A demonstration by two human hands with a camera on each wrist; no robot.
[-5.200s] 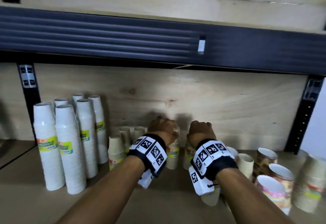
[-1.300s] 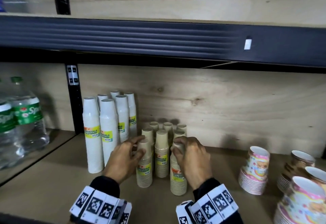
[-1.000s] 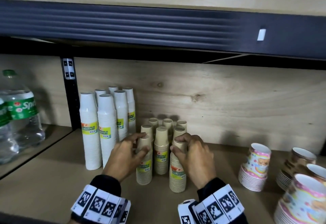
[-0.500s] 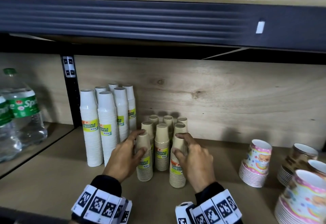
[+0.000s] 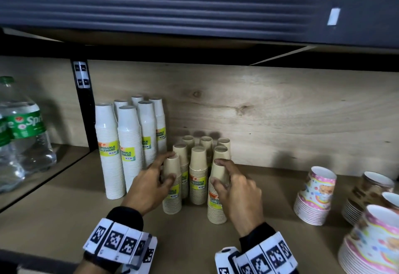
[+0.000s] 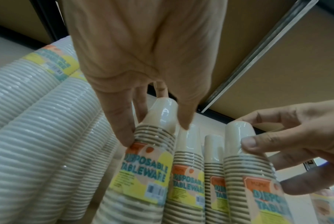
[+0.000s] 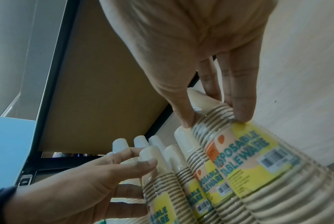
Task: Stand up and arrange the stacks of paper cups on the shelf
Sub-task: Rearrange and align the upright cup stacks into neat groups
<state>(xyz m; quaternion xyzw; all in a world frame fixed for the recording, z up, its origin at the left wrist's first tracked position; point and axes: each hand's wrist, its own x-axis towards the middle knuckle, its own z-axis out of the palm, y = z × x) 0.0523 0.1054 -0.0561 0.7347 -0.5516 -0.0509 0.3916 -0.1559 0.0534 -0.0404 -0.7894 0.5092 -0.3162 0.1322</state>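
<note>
Beige stacks: a cluster of wrapped beige cup stacks [image 5: 197, 174] stood upright, mouths down, on the wooden shelf [image 5: 64, 213], in rows running back toward the plywood back panel [image 5: 280, 122].
Left hand: the left hand [image 5: 149, 187] grasped the front-left beige stack [image 5: 172, 189] near its top, thumb on the side facing the viewer and fingers curled round the far side; in the left wrist view the fingertips [image 6: 124, 136] pressed the stack's ribbed rims just above its yellow label [image 6: 145, 171].
Right hand: the right hand [image 5: 237, 193] grasped the front-right beige stack [image 5: 216, 200], index finger laid over the top cup and thumb against the near side; in the right wrist view the thumb [image 7: 185, 116] and fingers pinched the stack just above the label reading DISPOSABLE TABLEWARE [image 7: 245, 153].
Relative position: both held stacks rested on the shelf in the front row, with one untouched beige stack between them and slightly behind.
White stacks: tall white cup stacks [image 5: 129, 148] stood upright just left of the beige cluster, close to the left hand's knuckles.
Patterned stacks: short stacks of patterned cups [image 5: 315, 196] stood well apart to the right.
Bottles: clear soda bottles with green labels [image 5: 23, 144] stood in the neighbouring bay, beyond the black upright [image 5: 84, 105].
Wristbands: each wrist carried a band of black-and-white markers [image 5: 118, 243].
</note>
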